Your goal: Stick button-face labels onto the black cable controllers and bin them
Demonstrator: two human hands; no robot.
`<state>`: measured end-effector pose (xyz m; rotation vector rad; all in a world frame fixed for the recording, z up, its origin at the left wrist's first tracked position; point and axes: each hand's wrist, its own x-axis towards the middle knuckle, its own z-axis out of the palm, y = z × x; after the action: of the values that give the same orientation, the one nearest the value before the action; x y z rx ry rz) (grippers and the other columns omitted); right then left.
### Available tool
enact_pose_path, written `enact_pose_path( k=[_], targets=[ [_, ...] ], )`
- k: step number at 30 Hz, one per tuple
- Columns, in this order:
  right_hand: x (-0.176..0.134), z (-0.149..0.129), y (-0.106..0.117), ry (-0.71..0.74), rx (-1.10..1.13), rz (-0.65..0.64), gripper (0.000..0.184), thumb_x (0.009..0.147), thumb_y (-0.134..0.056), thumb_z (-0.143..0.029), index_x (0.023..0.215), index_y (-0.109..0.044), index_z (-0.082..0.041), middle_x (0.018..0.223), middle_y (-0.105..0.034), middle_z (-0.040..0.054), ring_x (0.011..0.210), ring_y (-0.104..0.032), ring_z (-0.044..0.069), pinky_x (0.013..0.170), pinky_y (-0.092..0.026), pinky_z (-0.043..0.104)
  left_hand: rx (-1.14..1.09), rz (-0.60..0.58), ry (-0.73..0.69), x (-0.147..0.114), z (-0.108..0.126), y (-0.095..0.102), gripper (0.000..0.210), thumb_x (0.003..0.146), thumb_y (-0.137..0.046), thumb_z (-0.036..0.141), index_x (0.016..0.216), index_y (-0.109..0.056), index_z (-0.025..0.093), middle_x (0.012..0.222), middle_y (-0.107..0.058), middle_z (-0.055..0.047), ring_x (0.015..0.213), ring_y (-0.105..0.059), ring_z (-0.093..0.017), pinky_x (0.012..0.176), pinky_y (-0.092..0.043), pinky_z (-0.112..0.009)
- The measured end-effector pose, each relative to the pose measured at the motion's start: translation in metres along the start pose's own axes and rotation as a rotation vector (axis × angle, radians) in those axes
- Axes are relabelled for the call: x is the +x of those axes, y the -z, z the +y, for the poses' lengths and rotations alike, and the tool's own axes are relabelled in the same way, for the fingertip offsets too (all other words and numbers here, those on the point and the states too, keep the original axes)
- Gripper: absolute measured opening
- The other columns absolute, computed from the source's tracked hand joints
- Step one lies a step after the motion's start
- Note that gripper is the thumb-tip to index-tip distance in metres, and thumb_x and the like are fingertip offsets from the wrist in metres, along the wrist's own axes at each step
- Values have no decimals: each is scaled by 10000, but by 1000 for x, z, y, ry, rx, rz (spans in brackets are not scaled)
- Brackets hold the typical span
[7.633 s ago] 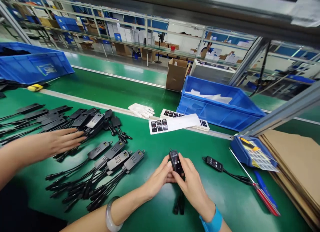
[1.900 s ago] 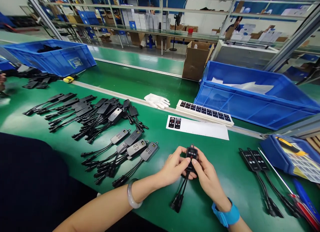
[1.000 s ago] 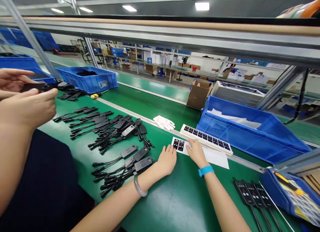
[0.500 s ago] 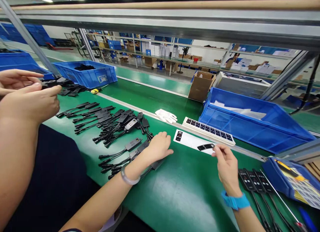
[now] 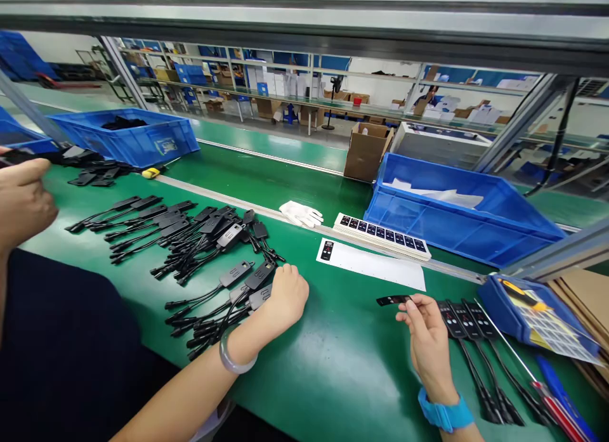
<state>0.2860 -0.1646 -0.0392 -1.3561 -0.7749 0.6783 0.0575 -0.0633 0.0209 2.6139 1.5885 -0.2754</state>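
Right of centre in the frame, the right hand (image 5: 425,331) keeps a narrow grip on one end of a black sticker (image 5: 392,300), probably to leave its back free. Near the middle, the left hand (image 5: 288,296) partly covers a grey box (image 5: 257,298); whether it holds anything, I cannot tell.

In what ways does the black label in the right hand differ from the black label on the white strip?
The held label is pinched by the right hand; the strip label lies flat on the white strip. In the picture, the held label runs roughly sideways; the strip label runs up and down. Both are black with pale markings.
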Motion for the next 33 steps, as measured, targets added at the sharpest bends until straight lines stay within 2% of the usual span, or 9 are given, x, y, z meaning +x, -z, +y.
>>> enact_pose_path(
  k=[4, 7, 11, 13, 15, 18, 22, 28, 33],
  targets=[
    [-5, -6, -4, -12, 49, -49, 215, 804, -643, -390, 917, -554, -231, 866, -512, -1, 746, -550, 143, 636, -476, 276, -151, 39, -104, -1, 10, 9, 261, 868, -516, 262, 1073, -528, 100, 939, -618, -167, 867, -589, -293, 694, -426, -360],
    [-8, -11, -7, -1, 120, -71, 165, 832, -609, -377, 902, -561, -236, 878, -500, 9, 771, -533, 154, 591, -482, 271, -750, 78, -228, 0, 29, -1, 352, 911, -428, 434, 1172, -422, 197, 940, -613, -77, 751, -620, -208, 618, -455, -301],
    [-9, -15, -8, 9, 191, -76, 112, 859, -576, -356, 886, -566, -248, 862, -494, 12, 771, -508, 155, 544, -478, 255, -1664, -283, -151, 4, 55, -30, 369, 835, -570, 423, 1081, -452, 174, 733, -534, 15, 532, -546, -94, 478, -432, -203],
    [-10, -15, -7, 4, 185, -88, 100, 871, -562, -350, 882, -570, -251, 864, -490, 13, 770, -499, 153, 533, -473, 247, -1936, -428, -18, 4, 62, -40, 367, 783, -659, 303, 1051, -462, 147, 744, -539, 14, 585, -575, -80, 576, -485, -204],
    [-11, -16, -6, 5, 153, -110, 108, 875, -555, -355, 873, -576, -249, 875, -484, 17, 777, -495, 155, 527, -474, 246, -2099, -484, 86, 1, 63, -42, 455, 732, -703, 182, 1098, -436, 146, 835, -593, -25, 708, -633, -104, 745, -513, -249],
    [-12, -17, -6, 3, 115, -137, 121, 871, -559, -369, 869, -575, -250, 888, -481, 20, 780, -502, 157, 525, -481, 251, -2134, -531, 121, -4, 61, -40, 573, 705, -720, 123, 1175, -396, 162, 979, -640, -99, 842, -664, -164, 834, -506, -315],
    [-15, -15, -6, -66, 46, -164, 117, 867, -580, -360, 890, -549, -250, 880, -491, 2, 684, -531, 120, 522, -463, 245, -2012, -555, 31, -9, 61, -42, 443, 746, -713, 266, 1114, -485, 176, 1143, -604, -121, 784, -680, -169, 707, -525, -284],
    [-18, -16, -9, -35, -153, -179, 132, 850, -613, -336, 838, -556, -217, 700, -496, -40, 463, -476, 58, 449, -389, 211, -2034, -645, -74, -13, 67, -51, 573, 703, -743, 205, 1212, -481, 187, 966, -662, -95, 881, -682, -230, 811, -517, -348],
    [-20, -17, -13, -69, -206, -208, 148, 820, -642, -343, 844, -597, -204, 644, -509, -37, 454, -452, 64, 418, -388, 194, -2068, -720, -137, -17, 69, -53, 570, 722, -713, 152, 1233, -465, 190, 1017, -665, -124, 956, -664, -272, 862, -492, -408]
  ],
)
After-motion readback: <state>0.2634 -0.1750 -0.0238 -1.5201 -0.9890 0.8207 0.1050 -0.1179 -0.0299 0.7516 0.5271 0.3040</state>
